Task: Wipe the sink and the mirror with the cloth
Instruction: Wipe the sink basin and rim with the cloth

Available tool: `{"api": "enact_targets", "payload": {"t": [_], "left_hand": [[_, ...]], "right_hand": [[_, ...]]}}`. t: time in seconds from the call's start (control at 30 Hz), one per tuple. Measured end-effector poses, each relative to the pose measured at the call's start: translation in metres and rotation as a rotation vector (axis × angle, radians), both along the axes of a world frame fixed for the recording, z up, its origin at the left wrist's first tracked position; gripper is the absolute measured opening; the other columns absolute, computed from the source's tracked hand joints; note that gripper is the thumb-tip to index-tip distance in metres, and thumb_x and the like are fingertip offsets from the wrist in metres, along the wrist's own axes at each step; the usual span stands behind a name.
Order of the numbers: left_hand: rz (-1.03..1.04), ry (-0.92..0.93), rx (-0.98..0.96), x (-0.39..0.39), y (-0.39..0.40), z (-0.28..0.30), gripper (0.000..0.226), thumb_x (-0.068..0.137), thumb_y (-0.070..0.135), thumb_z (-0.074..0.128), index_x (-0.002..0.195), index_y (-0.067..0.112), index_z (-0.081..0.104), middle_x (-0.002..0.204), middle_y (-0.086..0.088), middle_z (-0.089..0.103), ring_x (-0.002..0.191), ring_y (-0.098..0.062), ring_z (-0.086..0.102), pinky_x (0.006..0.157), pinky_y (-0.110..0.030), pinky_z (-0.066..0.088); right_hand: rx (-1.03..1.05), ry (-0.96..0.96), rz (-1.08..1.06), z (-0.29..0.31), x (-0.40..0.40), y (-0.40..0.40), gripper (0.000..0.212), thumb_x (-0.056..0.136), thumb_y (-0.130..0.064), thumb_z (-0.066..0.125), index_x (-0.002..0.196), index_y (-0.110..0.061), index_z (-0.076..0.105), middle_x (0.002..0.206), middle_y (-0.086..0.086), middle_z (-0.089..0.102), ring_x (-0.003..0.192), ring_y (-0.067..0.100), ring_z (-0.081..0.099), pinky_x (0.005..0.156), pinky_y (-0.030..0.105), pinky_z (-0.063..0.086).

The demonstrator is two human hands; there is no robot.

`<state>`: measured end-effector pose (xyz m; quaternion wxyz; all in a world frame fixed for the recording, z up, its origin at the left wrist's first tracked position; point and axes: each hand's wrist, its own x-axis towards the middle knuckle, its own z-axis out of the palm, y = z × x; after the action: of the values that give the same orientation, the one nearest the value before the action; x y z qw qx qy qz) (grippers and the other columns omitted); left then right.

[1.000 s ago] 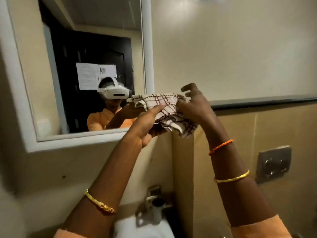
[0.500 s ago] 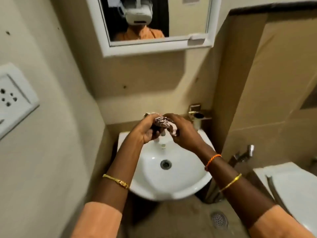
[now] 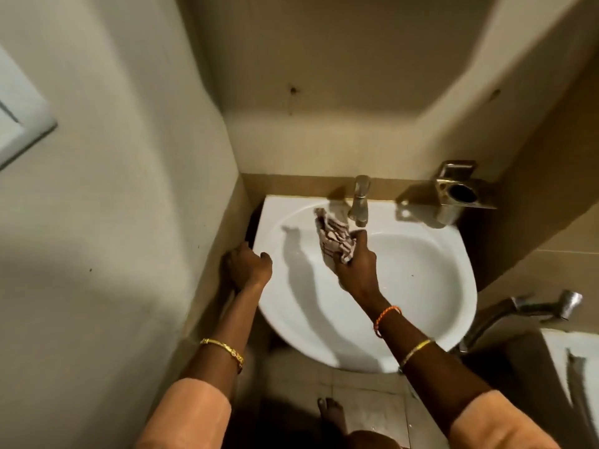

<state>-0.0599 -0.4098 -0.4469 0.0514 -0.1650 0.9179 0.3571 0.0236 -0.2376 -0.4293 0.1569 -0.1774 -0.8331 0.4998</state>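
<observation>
A white round sink (image 3: 431,286) fills the middle of the head view, with a metal tap (image 3: 360,202) at its back rim. My right hand (image 3: 356,267) is inside the bowl, gripping a bunched checked cloth (image 3: 334,234) that lies against the basin just left of the tap. My left hand (image 3: 248,267) rests curled on the sink's left rim, beside the wall. The mirror is out of view.
A metal holder (image 3: 460,192) is fixed to the wall right of the tap. A spray nozzle (image 3: 544,306) and a white toilet edge (image 3: 577,367) are at the right. The left wall stands close, with a white switch plate (image 3: 19,124). My bare foot (image 3: 330,413) is on the tiled floor.
The view dropped from the mirror down to the sink. The cloth went from both hands to my right hand alone, now in the bowl. My left hand moved to the sink's left rim.
</observation>
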Motion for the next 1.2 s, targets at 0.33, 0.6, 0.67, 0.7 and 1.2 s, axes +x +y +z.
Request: {"api": "enact_targets", "payload": {"t": [0.33, 0.6, 0.67, 0.7, 1.2], "left_hand": [[0.024, -0.159, 0.034, -0.027, -0.020, -0.036, 0.038, 0.073, 0.010, 0.070, 0.111, 0.011, 0.067, 0.113, -0.011, 0.069, 0.100, -0.030, 0.066, 0.087, -0.039, 0.055], [0.091, -0.284, 0.324, -0.047, -0.038, -0.037, 0.049, 0.060, -0.008, 0.079, 0.106, 0.000, 0.065, 0.113, -0.019, 0.067, 0.101, -0.034, 0.064, 0.091, -0.043, 0.053], [0.085, -0.320, 0.348, -0.049, -0.040, -0.034, 0.049, 0.061, -0.008, 0.079, 0.107, -0.001, 0.065, 0.113, -0.020, 0.067, 0.102, -0.035, 0.064, 0.088, -0.043, 0.052], [0.081, -0.332, 0.355, -0.050, -0.040, -0.033, 0.049, 0.062, -0.007, 0.079, 0.109, -0.001, 0.064, 0.114, -0.019, 0.066, 0.104, -0.035, 0.063, 0.085, -0.041, 0.051], [0.047, -0.366, 0.427, -0.045, -0.040, -0.022, 0.053, 0.073, -0.005, 0.072, 0.124, -0.003, 0.056, 0.126, -0.020, 0.060, 0.107, -0.027, 0.060, 0.082, -0.030, 0.044]], "right_hand": [[1.001, -0.189, 0.213, -0.058, -0.122, 0.019, 0.046, 0.070, 0.005, 0.055, 0.111, -0.012, 0.065, 0.118, 0.019, 0.064, 0.113, 0.052, 0.053, 0.091, 0.063, 0.045], [0.706, -0.325, 0.058, -0.074, -0.144, -0.022, 0.047, 0.077, 0.009, 0.054, 0.120, -0.010, 0.061, 0.139, 0.024, 0.048, 0.134, 0.056, 0.024, 0.107, 0.070, 0.014], [0.719, -0.242, 0.220, -0.073, -0.151, -0.054, 0.050, 0.076, 0.010, 0.052, 0.121, -0.009, 0.060, 0.139, 0.024, 0.047, 0.135, 0.056, 0.023, 0.107, 0.070, 0.012], [0.742, -0.221, 0.319, -0.074, -0.151, -0.068, 0.052, 0.077, 0.010, 0.051, 0.124, -0.010, 0.058, 0.142, 0.022, 0.045, 0.136, 0.054, 0.022, 0.109, 0.068, 0.013], [0.829, -0.307, 0.284, -0.076, -0.168, -0.070, 0.055, 0.089, 0.002, 0.041, 0.140, -0.018, 0.040, 0.154, 0.013, 0.028, 0.143, 0.044, 0.009, 0.114, 0.061, 0.007]]}}
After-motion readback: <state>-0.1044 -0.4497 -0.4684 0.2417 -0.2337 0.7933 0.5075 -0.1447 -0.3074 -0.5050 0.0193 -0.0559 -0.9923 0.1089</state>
